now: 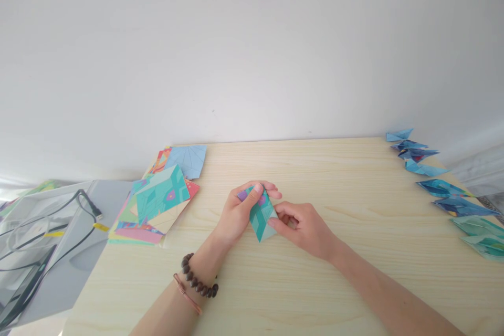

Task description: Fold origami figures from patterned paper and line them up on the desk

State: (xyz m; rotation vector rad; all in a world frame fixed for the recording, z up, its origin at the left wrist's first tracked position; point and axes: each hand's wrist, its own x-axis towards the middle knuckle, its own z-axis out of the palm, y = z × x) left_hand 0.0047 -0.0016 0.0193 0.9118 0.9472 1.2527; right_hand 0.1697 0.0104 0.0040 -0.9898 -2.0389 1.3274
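Observation:
A small folded piece of teal patterned paper [261,216] with purple spots sits between both hands, just above the pale wooden table [354,283]. My left hand [240,212] curls over its top and left side, fingers closed on it. My right hand [303,227] pinches its lower right edge with thumb and fingers. A bead bracelet and a copper-coloured band circle my left wrist.
A loose stack of coloured patterned paper sheets [159,202] lies at the table's left. A row of several folded blue and teal paper figures [444,189] runs along the right edge. A grey case with cables [59,241] stands left of the table. A white wall is behind.

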